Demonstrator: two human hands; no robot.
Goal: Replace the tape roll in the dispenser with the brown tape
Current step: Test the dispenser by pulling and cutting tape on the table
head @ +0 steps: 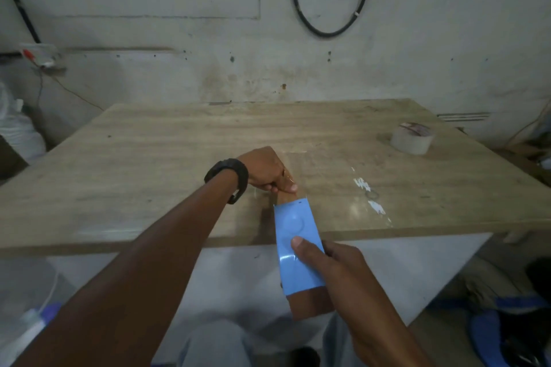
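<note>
The blue tape dispenser [298, 241] hangs over the table's near edge, held in my right hand [343, 277] with the thumb pressed on its top face. Brown tape [311, 304] shows under the dispenser's near end. At the far end a brown strip [286, 196] comes out, and my left hand [264, 170] pinches it just above the table. That wrist wears a black watch. A roll of clear tape [413, 138] stands on the table at the far right, apart from both hands.
The wooden table [149, 173] has white torn tape scraps [369, 197] to the right of the dispenser. A black cable loop [331, 30] hangs on the wall behind. Bags and clutter lie on the floor at both sides.
</note>
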